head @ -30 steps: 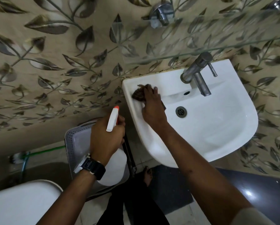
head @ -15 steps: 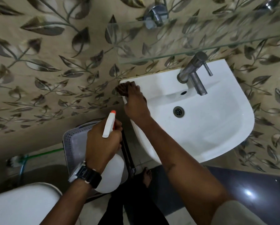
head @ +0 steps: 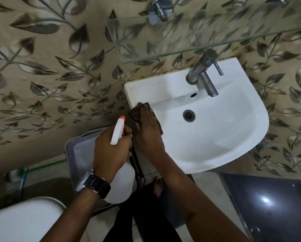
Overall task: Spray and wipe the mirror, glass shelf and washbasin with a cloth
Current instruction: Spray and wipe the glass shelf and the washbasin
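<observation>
At centre frame the right hand (head: 149, 131) presses a brown cloth (head: 135, 114) flat-fingered on the washbasin (head: 216, 137) rim, the left hand (head: 109, 151) gripping the spray bottle (head: 119, 175); the upper-frame glass shelf (head: 198, 32) seems done, unclear.

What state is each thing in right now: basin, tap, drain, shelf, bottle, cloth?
washbasin: holds no standing water.
tap: no water running.
drain: unplugged.
glass shelf: bare.
spray bottle: gripped in left hand, nozzle up.
cloth: bunched, pressed on the basin's left rim by right hand.
</observation>
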